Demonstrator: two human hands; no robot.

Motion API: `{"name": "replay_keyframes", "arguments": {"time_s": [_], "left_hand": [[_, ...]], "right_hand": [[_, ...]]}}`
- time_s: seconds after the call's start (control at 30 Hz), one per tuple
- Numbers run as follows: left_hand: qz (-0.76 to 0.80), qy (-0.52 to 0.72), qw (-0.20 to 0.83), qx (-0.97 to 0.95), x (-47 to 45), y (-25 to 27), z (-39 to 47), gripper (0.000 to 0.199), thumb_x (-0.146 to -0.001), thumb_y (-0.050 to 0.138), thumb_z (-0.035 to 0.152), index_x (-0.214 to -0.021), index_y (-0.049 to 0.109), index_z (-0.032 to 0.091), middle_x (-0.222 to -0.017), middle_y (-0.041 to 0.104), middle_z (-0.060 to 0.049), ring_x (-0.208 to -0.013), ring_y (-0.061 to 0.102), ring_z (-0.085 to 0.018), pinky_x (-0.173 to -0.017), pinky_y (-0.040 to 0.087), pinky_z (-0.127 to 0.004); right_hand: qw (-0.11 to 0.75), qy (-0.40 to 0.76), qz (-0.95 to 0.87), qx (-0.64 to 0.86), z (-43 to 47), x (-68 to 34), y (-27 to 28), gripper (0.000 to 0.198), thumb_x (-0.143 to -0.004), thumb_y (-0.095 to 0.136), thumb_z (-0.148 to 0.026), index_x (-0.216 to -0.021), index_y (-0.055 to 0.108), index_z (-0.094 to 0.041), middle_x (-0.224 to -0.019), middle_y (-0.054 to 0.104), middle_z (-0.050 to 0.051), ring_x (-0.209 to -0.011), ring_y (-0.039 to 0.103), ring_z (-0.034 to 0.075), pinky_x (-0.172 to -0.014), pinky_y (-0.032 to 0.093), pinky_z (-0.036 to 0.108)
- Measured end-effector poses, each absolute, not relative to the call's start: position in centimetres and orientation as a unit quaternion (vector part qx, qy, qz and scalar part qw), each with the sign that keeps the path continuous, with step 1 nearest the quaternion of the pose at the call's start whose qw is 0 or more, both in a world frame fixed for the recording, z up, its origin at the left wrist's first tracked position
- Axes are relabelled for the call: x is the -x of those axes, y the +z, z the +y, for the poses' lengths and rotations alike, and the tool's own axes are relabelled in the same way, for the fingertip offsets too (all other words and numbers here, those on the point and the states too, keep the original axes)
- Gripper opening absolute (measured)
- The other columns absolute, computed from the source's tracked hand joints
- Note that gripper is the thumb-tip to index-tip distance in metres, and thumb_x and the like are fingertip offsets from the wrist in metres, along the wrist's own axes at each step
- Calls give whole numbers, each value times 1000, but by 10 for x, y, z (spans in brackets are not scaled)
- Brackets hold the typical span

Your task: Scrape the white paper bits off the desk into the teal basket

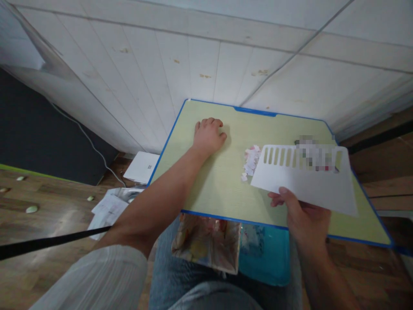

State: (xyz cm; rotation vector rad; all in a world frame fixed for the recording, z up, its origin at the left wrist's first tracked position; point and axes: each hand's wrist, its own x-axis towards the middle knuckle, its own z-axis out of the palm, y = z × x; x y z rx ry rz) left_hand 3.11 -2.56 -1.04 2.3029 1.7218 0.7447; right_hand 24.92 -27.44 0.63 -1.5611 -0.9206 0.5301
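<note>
My right hand point(306, 217) grips a flat white plastic scraper point(306, 187) by its near edge, thumb on top. A row of oval slots runs along the scraper's far side. It is held over the right part of a pale yellow-green folding table point(219, 185) with a blue rim. Just left of the scraper is a small heap of torn paper scraps point(251, 160). On the table's left half rests my left hand point(209, 135), palm down, fingers loosely bent and thumb apart, with nothing seen in it. A blurred-out patch hides something beyond the scraper.
On my lap, below the near edge, are a clear plastic bag point(206, 245) and a turquoise container point(267, 254). A white panelled wall point(200, 60) stands behind the table. To the left, a white box point(142, 167) and papers point(109, 209) lie on the wooden floor.
</note>
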Motion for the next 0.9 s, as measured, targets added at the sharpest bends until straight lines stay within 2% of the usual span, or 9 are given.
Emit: {"name": "replay_keyframes", "arguments": {"time_s": [0.17, 0.27, 0.37, 0.53, 0.67, 0.9], "left_hand": [[566, 293, 104, -764, -25, -11, -15, 31, -101, 72, 23, -129, 82, 27, -149, 83, -14, -147, 72, -38, -135, 51, -58], [570, 375, 99, -724, 0, -7, 3, 28, -103, 70, 22, -128, 81, 28, -147, 83, -11, -146, 73, -34, -135, 52, -54], [614, 439, 75, -652, 35, -3, 16, 28, -103, 69, 23, -128, 81, 30, -142, 84, -11, -145, 72, -35, -136, 51, -56], [722, 343, 134, -586, 65, -6, 7, 35, -104, 73, 31, -138, 78, 29, -154, 80, -18, -150, 72, -40, -130, 57, -61], [717, 303, 113, -618, 58, -10, -8, 44, -106, 71, 33, -149, 73, 31, -165, 74, -19, -152, 70, -42, -128, 59, -63], [706, 335, 106, -615, 52, -13, -2, 48, -102, 73, 32, -149, 73, 36, -156, 78, -18, -148, 69, -45, -125, 59, -71]], "right_hand": [[575, 253, -413, 659, -255, -235, 6, 32, -87, 95, -47, -72, 78, -25, -64, 80, 6, -64, 86, 30, -66, 73, 39], [531, 301, -488, 625, -233, -218, 11, 31, -91, 91, -49, -76, 82, -23, -72, 86, 9, -59, 82, 26, -65, 70, 37], [517, 361, -522, 574, -201, -191, 17, 36, -91, 85, -55, -75, 81, -22, -71, 85, 11, -54, 76, 24, -58, 65, 36], [499, 401, -530, 556, -159, -156, 15, 34, -86, 80, -54, -75, 79, -22, -74, 87, 13, -51, 74, 22, -56, 61, 34], [474, 396, -535, 577, -151, -155, 6, 32, -87, 79, -50, -74, 78, -21, -74, 87, 14, -49, 72, 21, -54, 59, 33], [428, 378, -549, 610, -181, -184, 8, 34, -84, 79, -50, -75, 83, -18, -76, 88, 14, -47, 67, 19, -49, 54, 32]]}}
